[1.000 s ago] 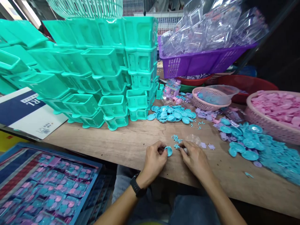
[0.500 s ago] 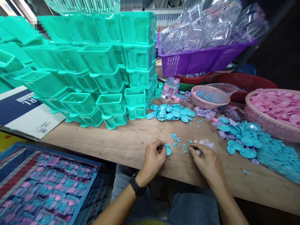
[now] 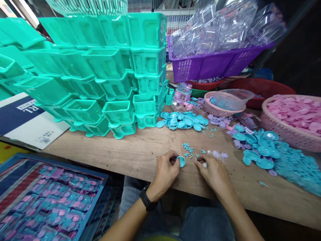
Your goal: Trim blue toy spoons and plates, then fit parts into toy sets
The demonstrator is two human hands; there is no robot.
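L hand (image 3: 167,170) has its fingers gripping a small blue dish (image 3: 182,161) by its L edge, just above the near part of the desk (image 3: 105,152). R hand (image 3: 214,172) is just across from it, thumb & index finger pinched close together; can't tell if a tiny pc is between them. Something whitish (image 3: 205,164) shows under the R fingers, too hidden to ID.

Small blue hooks (image 3: 186,146) lie loose betw. & just beyond the hands, w/ a few near the R fingertips. Can't tell if anything's fitted to the dish yet, as the fingers cover that edge.

Done, as far as shows: the crate (image 3: 104,182) at lower L has rows of blue, pink & purple sets (image 3: 62,207), prob. finished.

Left, by the look of it: plenty. Pile of blue plates (image 3: 184,121) at mid desk, purple bits (image 3: 218,121) beside it, big blue heap (image 3: 296,170) far R, pink pcs (image 3: 301,112) filling a pink basket (image 3: 283,134), all loose.
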